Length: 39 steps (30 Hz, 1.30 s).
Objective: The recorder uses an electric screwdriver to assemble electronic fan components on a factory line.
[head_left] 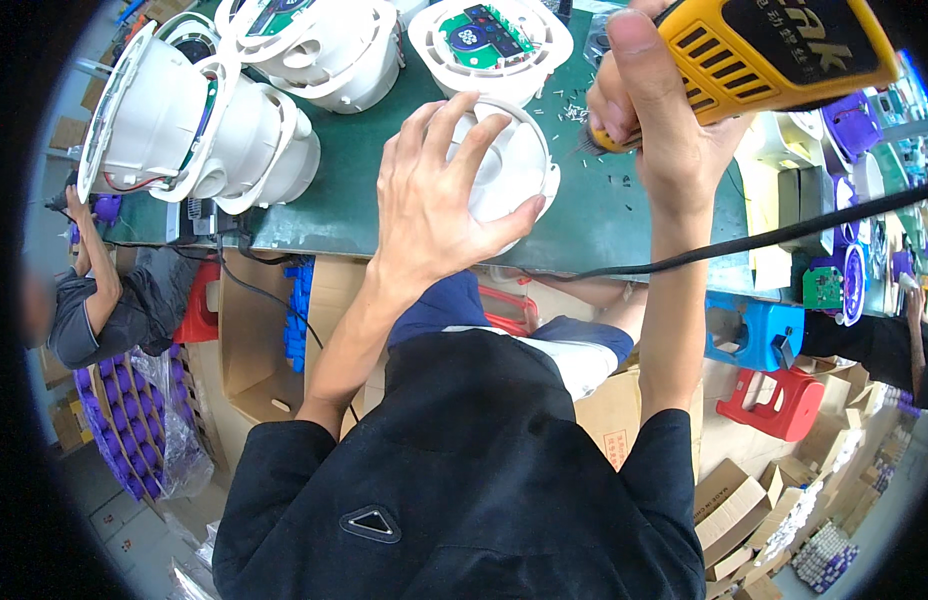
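Note:
My left hand (439,190) rests spread over a round white plastic housing (514,165), its thumb and fingers gripping the rim. The housing sits on the green tabletop, partly hidden under the palm. To the right, my right hand (674,130) is raised above the table, wrapped round a yellow-and-black electric screwdriver (774,60). Its orange nose points down and left toward small loose screws (559,110) scattered on the table. Just beyond the left hand stands another white housing (489,45), with a green circuit board (484,38) showing on top.
More white housings (324,50) crowd the far left, some lying on their sides (214,130). A black cable (764,238) crosses over my right forearm. Purple parts (852,125) are piled at the right. Red (774,405) and blue (754,335) stools stand below. People work at both sides.

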Each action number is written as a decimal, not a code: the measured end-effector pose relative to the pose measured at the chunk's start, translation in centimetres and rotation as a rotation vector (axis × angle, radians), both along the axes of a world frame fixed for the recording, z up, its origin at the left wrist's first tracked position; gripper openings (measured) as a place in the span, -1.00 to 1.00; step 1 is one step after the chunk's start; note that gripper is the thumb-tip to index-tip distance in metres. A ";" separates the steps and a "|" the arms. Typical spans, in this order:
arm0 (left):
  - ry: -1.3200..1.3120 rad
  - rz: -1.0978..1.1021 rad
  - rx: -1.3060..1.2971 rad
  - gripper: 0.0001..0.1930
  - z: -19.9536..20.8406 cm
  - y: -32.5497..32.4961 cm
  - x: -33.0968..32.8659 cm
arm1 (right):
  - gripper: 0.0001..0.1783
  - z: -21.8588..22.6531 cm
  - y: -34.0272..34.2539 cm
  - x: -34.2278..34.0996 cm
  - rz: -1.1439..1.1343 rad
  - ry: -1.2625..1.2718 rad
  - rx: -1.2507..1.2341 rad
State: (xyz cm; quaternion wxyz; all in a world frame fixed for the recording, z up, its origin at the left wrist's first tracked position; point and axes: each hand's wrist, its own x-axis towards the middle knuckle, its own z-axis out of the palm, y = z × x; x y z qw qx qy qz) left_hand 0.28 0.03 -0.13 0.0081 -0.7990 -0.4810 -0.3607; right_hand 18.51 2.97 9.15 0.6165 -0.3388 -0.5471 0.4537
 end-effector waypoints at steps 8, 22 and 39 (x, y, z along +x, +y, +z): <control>0.000 0.008 0.023 -0.30 -0.1 -0.1 -0.1 | -0.65 0.4 -0.8 -0.6 -0.072 0.209 0.007; 0.016 0.005 0.014 -0.29 -0.3 0.0 -0.2 | -0.58 0.1 -0.6 -0.6 -0.014 0.163 -0.006; 0.072 0.008 -0.011 -0.31 1.2 -0.1 -0.1 | -0.62 0.1 -1.1 -0.9 -0.123 0.234 0.009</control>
